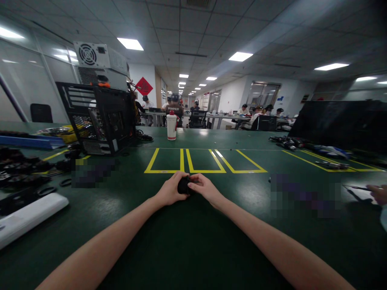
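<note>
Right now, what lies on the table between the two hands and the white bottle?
In the head view, only yellow floor-tape boxes on bare green table separate the hands from the white bottle.

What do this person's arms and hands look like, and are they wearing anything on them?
Both forearms are bare as far as the picture shows them: no sleeves show. The left hand and right hand wear no gloves. I see no watch, bracelet or ring, though the fingers are small and partly hidden.

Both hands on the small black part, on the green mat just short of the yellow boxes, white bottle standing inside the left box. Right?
Not quite. The head view shows the white bottle standing beyond the yellow boxes, farther up the green mat, not inside the left one. The rest holds: left hand and right hand both hold the small black part just short of the boxes.
</note>
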### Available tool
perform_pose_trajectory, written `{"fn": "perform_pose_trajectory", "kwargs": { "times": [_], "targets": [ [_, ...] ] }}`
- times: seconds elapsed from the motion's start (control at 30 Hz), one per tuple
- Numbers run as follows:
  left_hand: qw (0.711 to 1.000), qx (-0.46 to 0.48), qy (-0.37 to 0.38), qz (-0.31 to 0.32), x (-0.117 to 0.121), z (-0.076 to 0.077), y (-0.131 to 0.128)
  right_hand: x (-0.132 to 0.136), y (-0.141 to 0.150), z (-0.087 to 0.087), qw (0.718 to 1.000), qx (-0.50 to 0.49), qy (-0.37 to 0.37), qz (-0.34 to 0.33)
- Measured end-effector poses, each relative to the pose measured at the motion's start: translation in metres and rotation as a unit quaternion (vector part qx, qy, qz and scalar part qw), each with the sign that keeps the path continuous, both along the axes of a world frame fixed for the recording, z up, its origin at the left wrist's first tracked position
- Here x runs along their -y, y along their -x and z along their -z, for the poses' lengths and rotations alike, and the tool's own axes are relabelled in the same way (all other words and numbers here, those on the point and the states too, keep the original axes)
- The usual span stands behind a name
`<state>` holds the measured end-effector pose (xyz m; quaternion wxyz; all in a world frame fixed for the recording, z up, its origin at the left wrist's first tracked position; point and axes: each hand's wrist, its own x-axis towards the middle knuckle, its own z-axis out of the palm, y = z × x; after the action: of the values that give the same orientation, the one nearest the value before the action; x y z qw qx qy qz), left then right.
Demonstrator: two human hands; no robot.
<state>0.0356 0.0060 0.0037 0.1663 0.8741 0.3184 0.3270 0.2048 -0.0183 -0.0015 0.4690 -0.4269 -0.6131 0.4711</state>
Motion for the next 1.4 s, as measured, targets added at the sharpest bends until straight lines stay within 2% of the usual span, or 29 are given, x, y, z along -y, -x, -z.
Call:
{"fn": "perform_pose_trajectory", "kwargs": {
  "times": [0.2, 0.4, 0.53, 0.63, 0.73, 0.9, 1.03, 1.27, 1.4],
  "targets": [
    [1.0, 0.002, -0.004, 0.004, -0.0005, 0.0005, 0.0003, 0.0058, -0.0019, -0.006, 0.999, -0.005, -0.008, -0.041],
    [1.0, -0.004, 0.018, -0.006, 0.001, -0.0013, -0.0006, 0.004, -0.0003, -0.0026, 1.0, -0.013, -0.018, -0.02],
    [1.0, -0.002, 0.017, -0.008, 0.0013, -0.0018, -0.0008, 0.0003, -0.0009, -0.0013, 1.0, -0.004, 0.002, -0.008],
    [1.0, 0.001, 0.009, 0.0, 0.0007, -0.0012, -0.0002, -0.0001, -0.0018, -0.0028, 1.0, -0.001, 0.018, -0.024],
    [1.0, 0.004, 0.002, 0.007, 0.0, -0.0004, -0.0001, 0.0014, -0.0019, -0.0039, 0.999, -0.011, 0.002, -0.043],
    [1.0, 0.003, 0.01, -0.002, 0.0, -0.0004, -0.0013, 0.004, 0.0, -0.0014, 0.999, -0.008, -0.022, -0.026],
    [1.0, 0.0, 0.017, -0.004, 0.0006, -0.0013, -0.0013, 0.004, 0.0007, -0.0002, 1.0, -0.001, -0.015, -0.009],
    [1.0, 0.001, 0.001, -0.001, 0.0004, -0.0009, -0.0003, 0.0027, -0.0009, -0.0031, 1.0, -0.004, 0.014, -0.027],
    [1.0, 0.004, -0.001, 0.004, -0.0001, -0.0001, 0.0007, 0.0036, -0.0014, -0.0037, 0.999, -0.02, 0.004, -0.042]
  ]
}}
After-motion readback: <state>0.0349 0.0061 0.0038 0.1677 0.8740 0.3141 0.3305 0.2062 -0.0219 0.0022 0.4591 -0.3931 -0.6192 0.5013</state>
